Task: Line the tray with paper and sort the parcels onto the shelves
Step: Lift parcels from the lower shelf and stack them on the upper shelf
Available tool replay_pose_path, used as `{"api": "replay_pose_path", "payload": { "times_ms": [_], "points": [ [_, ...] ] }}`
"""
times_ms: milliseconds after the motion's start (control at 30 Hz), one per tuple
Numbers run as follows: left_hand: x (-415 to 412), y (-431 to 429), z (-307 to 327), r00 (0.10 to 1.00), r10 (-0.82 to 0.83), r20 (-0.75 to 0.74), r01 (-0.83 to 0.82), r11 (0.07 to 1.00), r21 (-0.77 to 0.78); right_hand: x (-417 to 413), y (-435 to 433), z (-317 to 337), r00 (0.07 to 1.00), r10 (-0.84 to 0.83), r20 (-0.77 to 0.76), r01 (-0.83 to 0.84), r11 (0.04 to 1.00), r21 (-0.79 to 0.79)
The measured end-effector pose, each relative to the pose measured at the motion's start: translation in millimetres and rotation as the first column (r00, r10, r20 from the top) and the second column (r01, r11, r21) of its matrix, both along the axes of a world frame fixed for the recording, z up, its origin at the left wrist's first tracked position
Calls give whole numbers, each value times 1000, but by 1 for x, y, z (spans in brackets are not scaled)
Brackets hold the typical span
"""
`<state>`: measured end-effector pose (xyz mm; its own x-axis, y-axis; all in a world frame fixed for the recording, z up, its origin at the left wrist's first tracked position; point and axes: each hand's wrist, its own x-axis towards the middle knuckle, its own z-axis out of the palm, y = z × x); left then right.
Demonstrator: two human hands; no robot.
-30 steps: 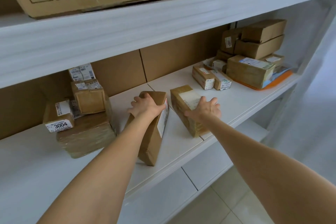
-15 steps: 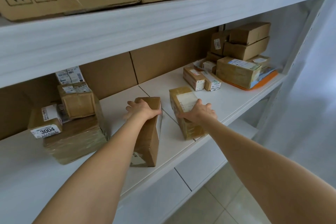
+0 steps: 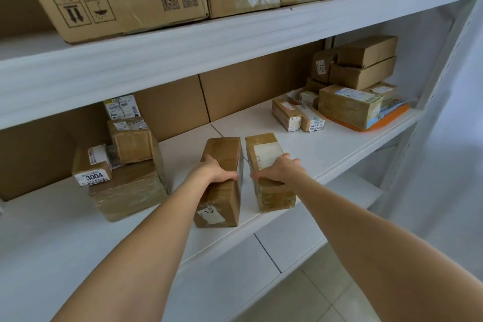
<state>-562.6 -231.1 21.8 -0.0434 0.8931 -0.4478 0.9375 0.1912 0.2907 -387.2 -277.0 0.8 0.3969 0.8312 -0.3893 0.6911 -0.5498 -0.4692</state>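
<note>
Centre frame, on the white middle shelf (image 3: 339,146): my left hand (image 3: 218,171) curls its fingers (image 3: 207,159) across the long brown taped cardboard parcel (image 3: 223,200), my right hand (image 3: 279,171) clasps the label-topped brown parcel (image 3: 262,148) beside it; both seem stiff, light and tape-slick, best gripped across their narrow width.

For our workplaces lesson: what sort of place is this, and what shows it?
Probably a parcel storeroom or courier depot: white shelves hold labelled cardboard parcels, including the 3004 parcel; the left hand grips a brown parcel, the right hand a taped parcel.
</note>
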Motion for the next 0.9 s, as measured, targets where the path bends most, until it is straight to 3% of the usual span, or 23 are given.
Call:
{"api": "replay_pose_path", "payload": {
  "times_ms": [167,300,500,667,900],
  "points": [
    [11,-1,-7,982,90,168,-101,993,57,4,-5,0,999,-8,-31,9,1000,20],
    [-2,3,-12,919,214,330,-256,963,87,13,-4,-3,970,-121,-210,132,991,38],
    [-17,-5,-18,647,477,594,-384,878,-287,28,-14,-4,800,-179,-572,182,982,-53],
    [-19,-8,-22,581,520,627,-316,853,-415,33,-16,-19,722,-194,-664,176,980,-95],
    [-9,-10,-13,538,509,672,-295,860,-415,43,-23,-11,605,-251,-756,232,963,-135]
  ]
}}
